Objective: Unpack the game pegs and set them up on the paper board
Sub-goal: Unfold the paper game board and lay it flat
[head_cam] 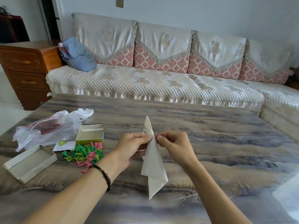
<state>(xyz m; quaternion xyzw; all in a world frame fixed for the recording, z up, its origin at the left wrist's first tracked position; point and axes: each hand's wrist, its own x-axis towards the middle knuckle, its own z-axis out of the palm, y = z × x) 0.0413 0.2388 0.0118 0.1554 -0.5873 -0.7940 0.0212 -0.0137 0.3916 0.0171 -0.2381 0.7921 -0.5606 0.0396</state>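
My left hand (134, 147) and right hand (174, 145) both pinch the folded paper board (153, 165) mid-frame above the table (210, 143) — pegs (85, 155) heaped lower left.

Two hands, the left hand (131, 147) and the right hand (174, 145), hold one folded paper board (153, 165). Left of the left grip lie one pile of pegs (85, 153), too many to count, two box halves (30, 163), one plastic bag (47, 128) and one small leaflet (63, 146).

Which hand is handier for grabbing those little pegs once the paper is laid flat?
Likely the left hand: the pegs lie just beside its wrist; the right hand must cross the folded paper.
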